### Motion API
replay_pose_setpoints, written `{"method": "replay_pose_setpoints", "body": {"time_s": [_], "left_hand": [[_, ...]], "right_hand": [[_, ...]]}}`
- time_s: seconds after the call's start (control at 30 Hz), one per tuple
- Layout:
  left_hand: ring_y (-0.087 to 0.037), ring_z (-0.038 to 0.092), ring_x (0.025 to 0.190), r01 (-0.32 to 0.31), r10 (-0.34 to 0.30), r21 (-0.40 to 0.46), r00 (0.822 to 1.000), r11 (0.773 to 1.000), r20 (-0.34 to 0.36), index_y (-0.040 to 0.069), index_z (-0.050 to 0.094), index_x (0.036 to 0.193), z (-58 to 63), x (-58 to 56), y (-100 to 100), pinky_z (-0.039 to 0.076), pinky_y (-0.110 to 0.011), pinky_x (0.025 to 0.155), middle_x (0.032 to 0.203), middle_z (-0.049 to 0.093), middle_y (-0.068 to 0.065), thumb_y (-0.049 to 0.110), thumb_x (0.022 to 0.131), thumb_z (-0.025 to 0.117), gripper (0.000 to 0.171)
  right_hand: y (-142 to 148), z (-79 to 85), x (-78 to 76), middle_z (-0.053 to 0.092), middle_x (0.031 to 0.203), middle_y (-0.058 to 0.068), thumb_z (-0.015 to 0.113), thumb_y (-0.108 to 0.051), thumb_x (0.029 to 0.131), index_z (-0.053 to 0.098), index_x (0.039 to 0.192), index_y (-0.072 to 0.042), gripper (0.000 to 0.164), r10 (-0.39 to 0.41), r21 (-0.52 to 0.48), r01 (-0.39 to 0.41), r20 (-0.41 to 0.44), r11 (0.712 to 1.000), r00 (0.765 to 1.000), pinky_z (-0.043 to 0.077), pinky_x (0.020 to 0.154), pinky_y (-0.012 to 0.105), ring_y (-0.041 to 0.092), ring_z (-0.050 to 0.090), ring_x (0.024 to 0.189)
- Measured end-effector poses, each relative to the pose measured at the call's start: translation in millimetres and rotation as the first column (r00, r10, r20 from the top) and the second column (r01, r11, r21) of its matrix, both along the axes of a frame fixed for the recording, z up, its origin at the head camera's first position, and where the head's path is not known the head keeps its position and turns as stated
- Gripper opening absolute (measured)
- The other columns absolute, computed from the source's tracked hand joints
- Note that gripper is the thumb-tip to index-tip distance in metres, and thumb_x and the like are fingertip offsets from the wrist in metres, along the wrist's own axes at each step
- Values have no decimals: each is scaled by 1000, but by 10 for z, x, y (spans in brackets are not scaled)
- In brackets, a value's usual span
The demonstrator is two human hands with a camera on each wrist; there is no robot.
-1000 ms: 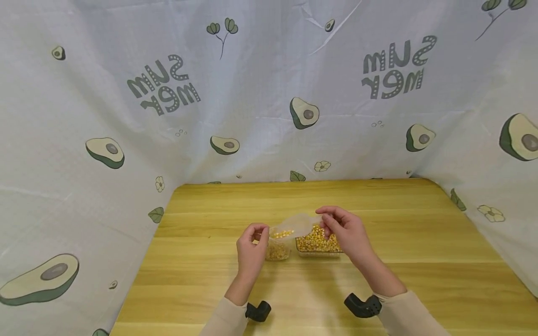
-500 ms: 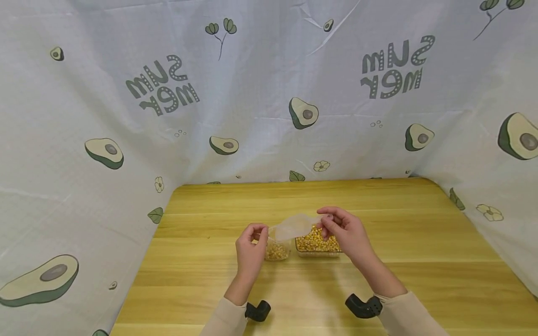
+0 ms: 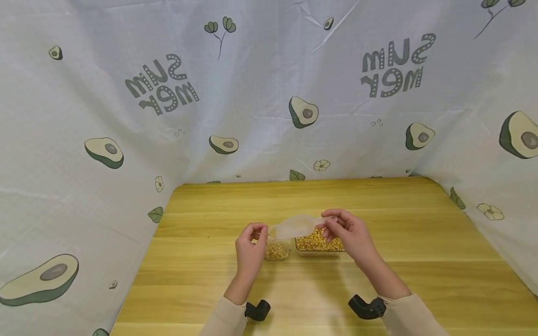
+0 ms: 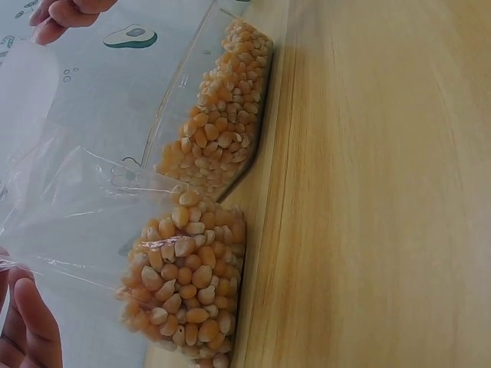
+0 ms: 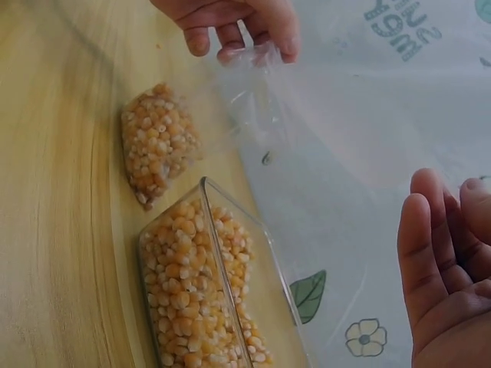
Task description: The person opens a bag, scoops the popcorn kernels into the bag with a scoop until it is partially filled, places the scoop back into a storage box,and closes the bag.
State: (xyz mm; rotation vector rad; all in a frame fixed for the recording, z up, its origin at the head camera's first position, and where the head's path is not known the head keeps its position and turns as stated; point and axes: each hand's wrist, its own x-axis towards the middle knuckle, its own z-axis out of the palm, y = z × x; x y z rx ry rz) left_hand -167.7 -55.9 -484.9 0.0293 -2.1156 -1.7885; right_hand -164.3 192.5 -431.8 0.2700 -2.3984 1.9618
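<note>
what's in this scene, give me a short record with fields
left hand: pinches the mouth of a clear plastic bag
right hand: holds a translucent white scoop by its handle
bag contents: yellow corn kernels
clear rectangular box: right of the bag in the head view, also holding kernels
surface: wood-grain table
backdrop: white avocado-print cloth

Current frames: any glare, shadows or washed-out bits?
Head: sheen and soft shadows on the table; left wrist: bright glints on the clear bag; right wrist: the pale scoop nearly blends into the light cloth.
</note>
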Motion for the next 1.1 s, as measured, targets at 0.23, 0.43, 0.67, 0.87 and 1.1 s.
{"method": "replay_pose_setpoints", "body": {"time_s": [0.23,0.43,0.67,0.87,1.1], "left_hand": [[-3,55,60,-2,2,2,1000,1000,-9,1,71,92,105,42,20,42,-15,46,80,68,-16,3,93,67,5],[-2,54,60,-12,12,-9,1000,1000,-22,-1,71,92,126,58,35,42,-15,47,79,67,-17,2,93,66,5],[-4,56,60,-1,1,8,1000,1000,-22,4,72,92,-20,7,1,42,-16,45,81,68,-13,5,93,68,4],[-4,56,60,22,-21,37,999,999,-36,7,73,93,-33,10,-23,42,-17,45,82,69,-11,9,94,68,5],[-5,57,61,25,-23,41,999,999,-37,4,72,94,-13,26,-29,42,-16,45,82,69,-13,10,94,69,7]], "right_hand": [[107,16,38,74,99,7,54,-23,104,57,122,-2,28,-16,-50,19,49,999,999,60,66,31,16,67,76],[263,-40,71,74,97,-1,55,-25,103,58,122,-7,26,-15,-131,22,53,991,998,59,61,30,13,66,73],[455,-94,98,73,96,-4,55,-26,103,59,123,-8,27,-44,-138,49,34,989,998,59,61,29,10,65,74],[602,-153,128,72,94,-6,55,-26,103,60,121,-9,25,-97,-80,101,51,992,994,59,62,29,11,65,75],[705,-190,162,72,93,-5,52,-25,105,58,121,-5,26,-144,70,141,40,988,989,60,62,32,12,66,76]]}}
